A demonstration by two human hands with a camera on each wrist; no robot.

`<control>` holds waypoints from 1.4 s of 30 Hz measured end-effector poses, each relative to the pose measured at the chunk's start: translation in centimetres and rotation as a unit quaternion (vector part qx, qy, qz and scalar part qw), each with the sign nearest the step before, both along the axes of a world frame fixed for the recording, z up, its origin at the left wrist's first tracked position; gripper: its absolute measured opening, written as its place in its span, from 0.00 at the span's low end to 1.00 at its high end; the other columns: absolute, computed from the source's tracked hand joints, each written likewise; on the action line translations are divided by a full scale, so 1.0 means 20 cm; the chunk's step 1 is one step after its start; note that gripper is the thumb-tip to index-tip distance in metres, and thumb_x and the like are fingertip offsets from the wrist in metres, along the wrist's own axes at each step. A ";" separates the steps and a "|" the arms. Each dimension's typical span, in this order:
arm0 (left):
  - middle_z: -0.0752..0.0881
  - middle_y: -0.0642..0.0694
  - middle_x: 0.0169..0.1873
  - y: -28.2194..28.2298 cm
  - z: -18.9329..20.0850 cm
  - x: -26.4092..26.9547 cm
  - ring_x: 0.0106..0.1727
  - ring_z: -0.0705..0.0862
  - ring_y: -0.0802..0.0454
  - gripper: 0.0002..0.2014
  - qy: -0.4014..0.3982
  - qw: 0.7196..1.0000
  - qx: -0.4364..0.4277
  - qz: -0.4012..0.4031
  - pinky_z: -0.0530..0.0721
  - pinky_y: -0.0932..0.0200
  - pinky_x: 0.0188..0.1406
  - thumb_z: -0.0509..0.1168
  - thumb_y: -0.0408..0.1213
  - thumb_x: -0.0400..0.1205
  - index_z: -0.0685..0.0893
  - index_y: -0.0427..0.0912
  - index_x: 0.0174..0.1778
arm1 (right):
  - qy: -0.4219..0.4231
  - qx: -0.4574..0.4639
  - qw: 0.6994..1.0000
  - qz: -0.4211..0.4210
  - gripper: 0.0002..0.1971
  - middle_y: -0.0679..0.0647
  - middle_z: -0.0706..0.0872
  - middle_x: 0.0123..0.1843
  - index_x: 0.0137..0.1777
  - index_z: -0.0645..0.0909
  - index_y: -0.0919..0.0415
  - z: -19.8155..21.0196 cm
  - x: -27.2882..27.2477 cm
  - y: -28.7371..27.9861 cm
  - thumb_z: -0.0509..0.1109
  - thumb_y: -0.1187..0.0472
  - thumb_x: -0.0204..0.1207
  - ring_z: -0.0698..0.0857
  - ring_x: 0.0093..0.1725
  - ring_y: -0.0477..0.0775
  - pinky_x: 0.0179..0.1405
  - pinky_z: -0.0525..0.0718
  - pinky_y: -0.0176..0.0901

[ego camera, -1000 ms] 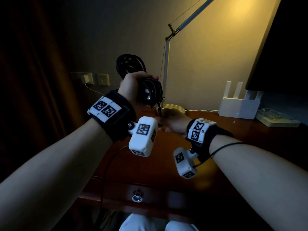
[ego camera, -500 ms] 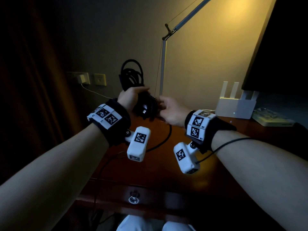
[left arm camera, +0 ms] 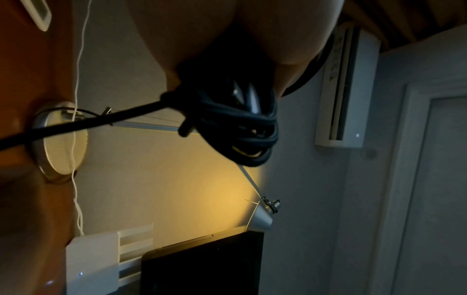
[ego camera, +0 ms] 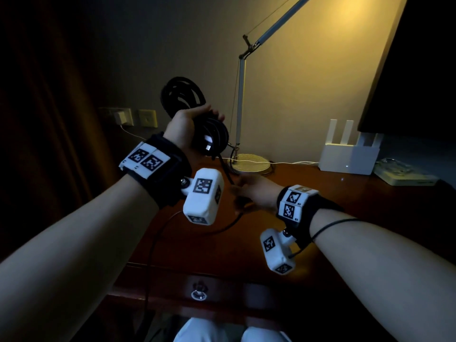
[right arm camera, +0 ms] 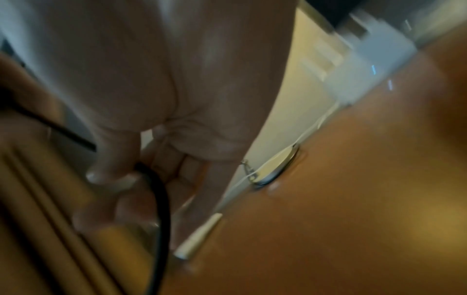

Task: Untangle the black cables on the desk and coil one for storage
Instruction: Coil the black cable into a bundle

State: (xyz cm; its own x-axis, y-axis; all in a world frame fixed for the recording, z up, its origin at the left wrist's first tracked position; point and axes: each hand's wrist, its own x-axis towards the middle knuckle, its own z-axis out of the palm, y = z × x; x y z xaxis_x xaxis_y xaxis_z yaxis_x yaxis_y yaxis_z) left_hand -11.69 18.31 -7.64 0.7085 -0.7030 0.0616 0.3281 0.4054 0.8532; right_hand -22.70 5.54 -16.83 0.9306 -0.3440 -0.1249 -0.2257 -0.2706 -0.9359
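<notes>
Above lamp base [ego camera: 250, 164], left hand [ego camera: 187, 124] grips cable coil [ego camera: 209, 137]; loose strand [ego camera: 225, 171] runs down toward right hand [ego camera: 256, 191], which pinches it nearer counter [ego camera: 345, 206].

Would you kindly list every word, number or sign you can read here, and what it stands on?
Right wristband: tiny labels beside its markers, perhaps "82" and "81", too small to be sure.
Left wristband: square code patterns only, no words.
Air conditioner: one lit symbol, too small to read.
Router: a light, no text.
</notes>
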 end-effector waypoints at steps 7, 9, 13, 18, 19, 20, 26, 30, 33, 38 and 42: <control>0.76 0.48 0.24 0.01 0.01 0.04 0.23 0.77 0.49 0.09 -0.038 0.998 0.034 0.047 0.77 0.58 0.28 0.75 0.44 0.70 0.83 0.45 0.37 | -0.035 -0.036 0.998 -0.032 0.12 0.52 0.77 0.31 0.44 0.76 0.60 -0.04 0.02 -0.06 0.64 0.52 0.84 0.77 0.29 0.49 0.34 0.79 0.44; 0.77 0.46 0.28 -0.01 0.03 0.07 0.24 0.79 0.47 0.29 -0.015 0.997 0.015 0.071 0.80 0.57 0.29 0.77 0.45 0.67 0.82 0.42 0.64 | -0.011 -0.025 1.000 -0.007 0.15 0.54 0.81 0.34 0.44 0.79 0.61 -0.04 0.01 -0.06 0.63 0.50 0.84 0.82 0.35 0.53 0.42 0.81 0.46; 0.84 0.41 0.42 -0.02 0.07 0.08 0.35 0.88 0.41 0.42 -0.012 0.992 -0.016 0.121 0.86 0.48 0.35 0.77 0.49 0.67 0.72 0.35 0.75 | 0.028 -0.011 0.997 0.077 0.13 0.57 0.89 0.46 0.44 0.78 0.60 -0.07 -0.02 -0.02 0.56 0.59 0.88 0.87 0.50 0.54 0.47 0.78 0.41; 0.85 0.47 0.51 -0.08 0.05 0.06 0.47 0.88 0.47 0.28 -0.133 0.939 -0.044 0.313 0.89 0.55 0.42 0.74 0.44 0.75 0.77 0.38 0.69 | 0.005 -0.002 0.999 0.046 0.15 0.59 0.85 0.39 0.47 0.77 0.62 -0.04 -0.04 0.00 0.53 0.56 0.89 0.86 0.38 0.51 0.41 0.76 0.42; 0.84 0.50 0.51 -0.09 0.02 0.08 0.51 0.87 0.53 0.28 -0.195 0.920 -0.031 0.338 0.86 0.65 0.45 0.74 0.43 0.76 0.76 0.37 0.70 | -0.020 -0.009 1.000 0.018 0.14 0.59 0.81 0.35 0.48 0.76 0.63 -0.02 -0.04 0.00 0.54 0.56 0.89 0.84 0.33 0.51 0.39 0.77 0.44; 0.82 0.53 0.49 -0.09 0.01 0.09 0.51 0.86 0.63 0.27 -0.247 0.905 -0.018 0.345 0.82 0.73 0.44 0.73 0.40 0.78 0.76 0.34 0.70 | -0.036 -0.037 0.999 -0.004 0.14 0.57 0.79 0.32 0.47 0.76 0.62 0.01 -0.04 0.00 0.54 0.55 0.88 0.81 0.28 0.50 0.37 0.78 0.43; 0.84 0.56 0.55 -0.06 -0.11 0.11 0.59 0.83 0.56 0.24 -0.346 0.892 0.116 0.266 0.83 0.57 0.58 0.77 0.47 0.71 0.79 0.50 0.62 | 0.024 -0.344 0.935 0.077 0.19 0.53 0.72 0.31 0.35 0.73 0.53 0.28 -0.06 0.04 0.55 0.49 0.87 0.71 0.31 0.51 0.37 0.70 0.46; 0.85 0.61 0.44 -0.03 -0.13 0.05 0.52 0.85 0.58 0.18 -0.375 0.886 0.195 0.190 0.81 0.62 0.52 0.75 0.56 0.70 0.81 0.54 0.51 | 0.057 -0.488 0.858 0.149 0.17 0.54 0.73 0.33 0.38 0.77 0.59 0.39 -0.09 0.14 0.56 0.55 0.87 0.71 0.32 0.51 0.36 0.67 0.46; 0.84 0.51 0.37 -0.02 -0.14 0.01 0.42 0.85 0.52 0.16 -0.395 0.870 0.264 0.128 0.83 0.59 0.42 0.67 0.58 0.77 0.80 0.48 0.48 | 0.022 -0.542 0.824 0.159 0.13 0.51 0.76 0.34 0.42 0.78 0.58 0.40 -0.08 0.18 0.57 0.58 0.87 0.73 0.32 0.49 0.35 0.69 0.47; 0.85 0.38 0.54 0.02 -0.12 -0.03 0.50 0.85 0.41 0.36 -0.385 0.853 0.343 0.076 0.76 0.63 0.35 0.46 0.64 0.83 0.80 0.36 0.66 | -0.170 -0.522 0.831 0.092 0.04 0.46 0.76 0.30 0.48 0.81 0.58 0.36 -0.04 0.16 0.67 0.59 0.81 0.76 0.30 0.48 0.33 0.75 0.44; 0.82 0.37 0.52 0.04 -0.11 -0.03 0.46 0.82 0.46 0.33 -0.440 0.829 0.345 0.028 0.74 0.62 0.45 0.44 0.60 0.84 0.80 0.39 0.68 | -0.267 -0.481 0.835 0.006 0.14 0.44 0.79 0.34 0.49 0.80 0.58 0.36 -0.06 0.14 0.81 0.56 0.69 0.77 0.31 0.41 0.31 0.71 0.21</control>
